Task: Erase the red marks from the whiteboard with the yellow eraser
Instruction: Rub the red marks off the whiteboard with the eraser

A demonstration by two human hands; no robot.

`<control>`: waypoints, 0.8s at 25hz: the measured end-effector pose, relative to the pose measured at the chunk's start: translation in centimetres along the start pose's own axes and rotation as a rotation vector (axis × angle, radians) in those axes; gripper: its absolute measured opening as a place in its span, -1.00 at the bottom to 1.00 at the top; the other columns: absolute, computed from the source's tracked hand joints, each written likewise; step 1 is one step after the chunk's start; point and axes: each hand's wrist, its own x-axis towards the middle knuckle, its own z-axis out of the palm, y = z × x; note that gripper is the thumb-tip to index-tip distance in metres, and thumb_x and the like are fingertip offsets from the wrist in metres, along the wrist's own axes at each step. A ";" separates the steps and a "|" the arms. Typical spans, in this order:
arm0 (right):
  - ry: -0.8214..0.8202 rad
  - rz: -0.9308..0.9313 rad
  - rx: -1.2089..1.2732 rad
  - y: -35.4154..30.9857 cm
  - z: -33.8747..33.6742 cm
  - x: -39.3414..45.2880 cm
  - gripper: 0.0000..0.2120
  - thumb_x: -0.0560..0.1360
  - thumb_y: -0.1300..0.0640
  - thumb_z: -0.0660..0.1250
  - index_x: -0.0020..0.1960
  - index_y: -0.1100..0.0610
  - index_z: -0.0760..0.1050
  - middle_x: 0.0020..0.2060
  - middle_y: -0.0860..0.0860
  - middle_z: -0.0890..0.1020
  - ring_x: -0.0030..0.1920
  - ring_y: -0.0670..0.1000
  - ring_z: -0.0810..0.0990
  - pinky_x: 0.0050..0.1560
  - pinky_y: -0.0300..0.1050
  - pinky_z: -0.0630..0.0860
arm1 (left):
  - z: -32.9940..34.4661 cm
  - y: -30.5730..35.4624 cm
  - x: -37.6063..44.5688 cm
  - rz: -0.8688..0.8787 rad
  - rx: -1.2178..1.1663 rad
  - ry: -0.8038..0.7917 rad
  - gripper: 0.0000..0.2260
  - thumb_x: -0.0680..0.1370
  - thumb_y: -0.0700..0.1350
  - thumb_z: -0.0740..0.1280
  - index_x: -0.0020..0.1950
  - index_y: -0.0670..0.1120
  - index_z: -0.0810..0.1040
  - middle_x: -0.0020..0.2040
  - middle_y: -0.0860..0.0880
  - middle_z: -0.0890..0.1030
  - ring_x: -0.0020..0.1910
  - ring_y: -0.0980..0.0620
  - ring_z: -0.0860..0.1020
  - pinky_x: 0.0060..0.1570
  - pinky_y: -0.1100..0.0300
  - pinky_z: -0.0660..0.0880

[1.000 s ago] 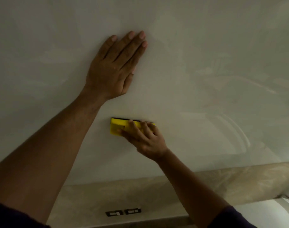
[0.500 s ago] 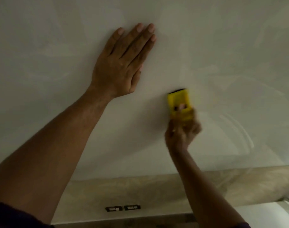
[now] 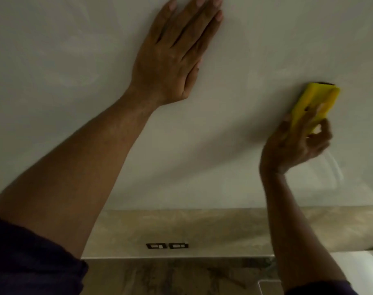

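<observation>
Whiteboard: wide, pale grey-white glossy whiteboard [image 3: 266, 50] fills most of my view, sloping away above me; I make out no red marks on it, only faint smears and pale curved streaks low on the right.
Left hand: my left hand [image 3: 170, 58] lies flat on the board, fingers [image 3: 194, 24] straight and close together, holding nothing, bracing me.
Right hand: my right hand [image 3: 296, 145] is blurred, fingers curled round the lower end of the yellow rectangular plastic eraser [image 3: 315, 103], thumb on its left edge.
Eraser: tilted, its upper end with the dark felt strip against the board, well to the right of my left hand.
Below the board: beige marbled stone wall band [image 3: 181, 226] with two small dark wall sockets [image 3: 167, 245] side by side.
Step in hand: I judge I am in the middle of a wiping stroke on the right part of the board.
Next move: it calls for keeping the felt flat and pressed while sweeping over any residue, then checking the surface, since the dim light may hide faint red.
</observation>
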 end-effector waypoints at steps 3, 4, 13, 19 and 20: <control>-0.044 -0.451 0.154 -3.5 0.0 -5.2 -0.64 0.58 0.09 0.43 0.37 0.07 0.63 0.26 0.27 0.63 0.10 0.23 0.56 0.04 0.07 0.43 | -0.3 0.2 0.0 -0.001 -0.012 -0.013 -0.46 0.75 -0.03 0.03 0.73 -0.16 0.18 0.70 -0.14 0.29 0.68 -0.16 0.27 0.65 -0.17 0.16; -0.091 -0.772 0.155 -4.2 0.3 -7.4 -0.56 0.48 0.14 0.53 0.35 -0.01 0.65 0.26 0.21 0.65 0.03 0.21 0.58 -0.02 0.05 0.44 | -0.4 0.2 0.1 -0.004 -0.017 -0.020 -0.46 0.75 -0.02 0.03 0.73 -0.16 0.17 0.70 -0.14 0.28 0.68 -0.16 0.26 0.65 -0.16 0.14; 0.158 -0.131 -0.068 6.4 -0.9 2.1 -0.59 0.70 0.08 0.28 0.51 0.15 0.45 0.29 0.29 0.57 0.16 0.34 0.55 0.20 0.15 0.46 | 0.2 0.0 0.0 0.006 0.014 0.041 -0.45 0.74 -0.05 0.05 0.74 -0.16 0.16 0.71 -0.14 0.27 0.69 -0.15 0.24 0.67 -0.16 0.17; 0.035 -0.222 -0.020 4.2 -1.2 -1.6 -0.57 0.65 0.15 0.37 0.50 0.18 0.48 0.32 0.36 0.54 0.22 0.34 0.54 0.18 0.14 0.43 | 0.6 0.2 0.3 0.037 0.035 -0.032 -0.40 0.78 0.07 0.01 0.74 -0.25 0.07 0.70 -0.32 0.18 0.67 -0.37 0.19 0.60 -0.44 0.12; -0.020 -0.473 -0.016 4.6 -1.4 -2.7 -0.59 0.62 0.18 0.42 0.46 0.11 0.54 0.31 0.33 0.57 0.18 0.30 0.56 0.12 0.12 0.45 | 0.4 0.4 0.4 0.039 0.032 -0.044 -0.40 0.78 0.06 0.01 0.73 -0.26 0.05 0.69 -0.34 0.17 0.67 -0.40 0.19 0.58 -0.48 0.11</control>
